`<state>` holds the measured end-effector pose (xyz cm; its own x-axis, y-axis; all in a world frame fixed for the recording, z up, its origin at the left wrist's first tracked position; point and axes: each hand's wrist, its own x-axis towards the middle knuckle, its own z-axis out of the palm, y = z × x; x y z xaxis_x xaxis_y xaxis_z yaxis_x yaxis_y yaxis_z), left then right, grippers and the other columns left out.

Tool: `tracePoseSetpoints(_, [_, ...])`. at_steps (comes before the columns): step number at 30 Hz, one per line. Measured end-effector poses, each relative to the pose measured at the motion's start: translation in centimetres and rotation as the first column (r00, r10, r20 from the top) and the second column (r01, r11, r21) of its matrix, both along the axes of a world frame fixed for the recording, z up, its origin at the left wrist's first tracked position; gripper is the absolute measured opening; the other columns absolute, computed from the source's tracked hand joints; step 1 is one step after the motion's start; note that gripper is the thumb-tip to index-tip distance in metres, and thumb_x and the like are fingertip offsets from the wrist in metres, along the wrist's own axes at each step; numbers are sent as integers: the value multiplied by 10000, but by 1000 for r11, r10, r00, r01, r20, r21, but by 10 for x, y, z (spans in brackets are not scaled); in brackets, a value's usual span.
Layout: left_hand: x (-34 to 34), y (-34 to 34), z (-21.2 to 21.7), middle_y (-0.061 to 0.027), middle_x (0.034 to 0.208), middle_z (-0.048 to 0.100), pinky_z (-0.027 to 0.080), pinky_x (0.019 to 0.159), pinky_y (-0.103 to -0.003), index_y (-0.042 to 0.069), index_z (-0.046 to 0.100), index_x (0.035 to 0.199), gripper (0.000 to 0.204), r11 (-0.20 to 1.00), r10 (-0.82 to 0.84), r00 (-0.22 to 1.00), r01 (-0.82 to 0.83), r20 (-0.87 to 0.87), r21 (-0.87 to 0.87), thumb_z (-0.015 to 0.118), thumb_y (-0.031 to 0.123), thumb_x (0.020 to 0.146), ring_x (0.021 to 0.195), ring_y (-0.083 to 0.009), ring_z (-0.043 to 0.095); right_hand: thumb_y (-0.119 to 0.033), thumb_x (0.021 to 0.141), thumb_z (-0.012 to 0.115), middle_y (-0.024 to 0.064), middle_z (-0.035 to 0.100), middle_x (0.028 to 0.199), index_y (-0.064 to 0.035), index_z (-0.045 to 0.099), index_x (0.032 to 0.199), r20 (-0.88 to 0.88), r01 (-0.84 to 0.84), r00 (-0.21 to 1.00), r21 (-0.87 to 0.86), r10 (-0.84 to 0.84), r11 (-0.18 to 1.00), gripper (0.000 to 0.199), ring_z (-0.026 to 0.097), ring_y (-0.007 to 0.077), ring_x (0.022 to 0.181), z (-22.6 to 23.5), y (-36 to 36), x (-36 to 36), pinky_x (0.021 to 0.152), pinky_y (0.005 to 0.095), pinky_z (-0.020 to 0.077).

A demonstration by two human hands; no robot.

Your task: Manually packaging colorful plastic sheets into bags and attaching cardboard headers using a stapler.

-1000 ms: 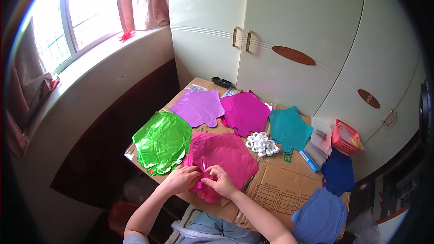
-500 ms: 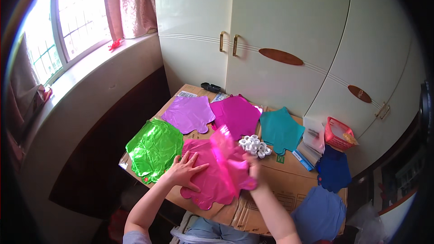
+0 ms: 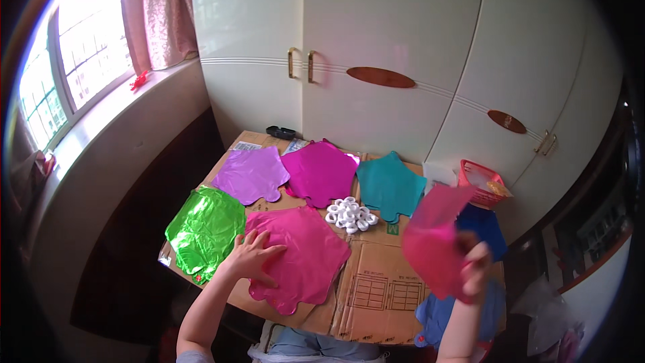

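Observation:
My left hand [image 3: 255, 259] rests with fingers spread on a flat pink foil sheet [image 3: 306, 252], star-like with a rounded tab, probably an uninflated foil balloon. My right hand [image 3: 476, 267] is raised over the right side of the table, its fingers closed on the edge of a second, pinkish-red foil sheet [image 3: 435, 245]. That sheet hangs bent and slightly blurred, partly covering a dark blue foil sheet [image 3: 489, 232] and a lighter blue foil sheet [image 3: 447, 316]. Beyond the flat pink sheet sits a heap of small white rings [image 3: 351, 215].
Green [image 3: 205, 228], lilac [image 3: 252, 175], magenta [image 3: 321, 173] and teal [image 3: 391, 185] foil sheets lie around the cardboard tabletop [image 3: 376, 289]. A red basket [image 3: 480, 181] stands at the back right, and a black object [image 3: 280, 132] at the back edge. White cabinets [image 3: 376, 13] rise behind.
My right hand has lifted a pinkish-red sheet off the flat pink one and carried it to the right. My left hand stays spread on the flat pink sheet. The view has shifted rightward.

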<state>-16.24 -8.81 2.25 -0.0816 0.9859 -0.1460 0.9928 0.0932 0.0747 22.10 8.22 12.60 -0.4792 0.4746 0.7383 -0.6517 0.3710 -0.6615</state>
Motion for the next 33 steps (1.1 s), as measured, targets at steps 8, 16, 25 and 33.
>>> tracePoseSetpoints(8, [66, 34, 20, -177, 1336, 433, 329, 985, -537, 77, 528, 1198, 537, 907, -190, 982, 181, -13, 381, 690, 342, 760, 1285, -320, 380, -129, 769, 620, 106, 603, 1209, -50, 549, 744, 668, -38, 639, 524, -382, 851, 109, 496, 315, 1222, -127, -30, -14, 1037, 555, 304])
tracePoseSetpoints(16, [163, 92, -2, -159, 1348, 470, 340, 1039, -452, 52, 538, 1215, 414, 614, -729, 680, 703, -84, 359, 582, 229, 843, 1284, -301, 420, -270, 766, 702, 90, 626, 1126, -67, 632, 911, 580, 102, 568, 655, -584, 749, 258, 544, 263, 1153, -131, -53, 7, 1028, 444, 366])
tracePoseSetpoints(25, [183, 108, -27, -187, 1456, 301, 278, 1028, -613, 189, 359, 1411, 829, 711, -696, 717, 695, -37, 110, 636, 584, 737, 1345, -423, 272, -225, 725, 725, 99, 599, 1113, -47, 607, 999, 503, 427, -80, 797, -861, 426, 347, 565, 281, 1061, -138, -81, 127, 899, 383, 462])
tracePoseSetpoints(33, [192, 115, -14, -175, 1420, 364, 339, 1009, -543, 141, 461, 1332, 710, 697, -713, 702, 709, -7, 111, 655, 510, 758, 1322, -382, 330, -171, 690, 732, 80, 653, 963, -53, 619, 853, 398, 557, -94, 781, -912, 283, 230, 631, 267, 958, -179, -77, 144, 816, 373, 525])
